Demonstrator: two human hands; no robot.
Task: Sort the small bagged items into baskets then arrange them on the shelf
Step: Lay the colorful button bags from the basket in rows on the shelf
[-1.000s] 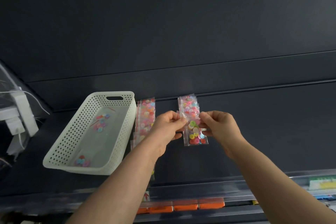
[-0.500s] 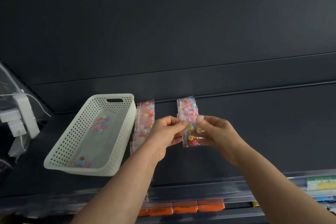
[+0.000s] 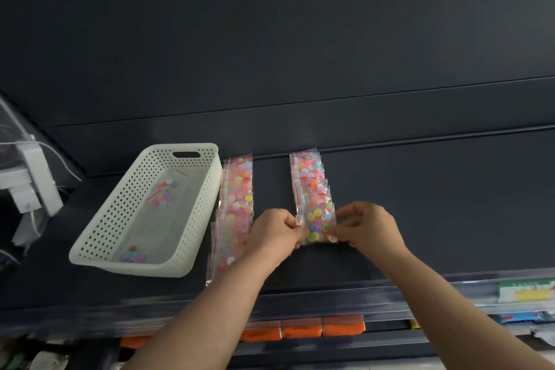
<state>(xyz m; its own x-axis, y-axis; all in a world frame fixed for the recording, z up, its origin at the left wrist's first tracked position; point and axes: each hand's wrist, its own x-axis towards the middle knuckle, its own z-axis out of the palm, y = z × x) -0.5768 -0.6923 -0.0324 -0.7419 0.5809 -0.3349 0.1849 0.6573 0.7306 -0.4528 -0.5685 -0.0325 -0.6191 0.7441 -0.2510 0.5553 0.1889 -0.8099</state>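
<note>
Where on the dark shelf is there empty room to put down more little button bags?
The widest bare patch of shelf lies right of the right row of bags, past the right hand. A narrow bare strip runs between that row and the left row of bags. It is crowded where the left row crowds the white basket.

I see a dark, slate-grey shelf (image 3: 420,204), plain and unpatterned, with the same flat grey on the back panel (image 3: 270,39) behind it. The basket (image 3: 126,219) is off-white, its walls dotted with a regular grid of small holes. The clear bags inside it (image 3: 163,195) hold pink, blue and purple buttons and carry thin red strips. The left row of bags (image 3: 237,204) reads mostly pink and orange with a yellow spot. The right row of bags (image 3: 315,198) mixes pink, red, turquoise, yellow, green and white. Below, I make out orange blocks (image 3: 303,330) and a green-and-yellow label (image 3: 525,291).
</note>
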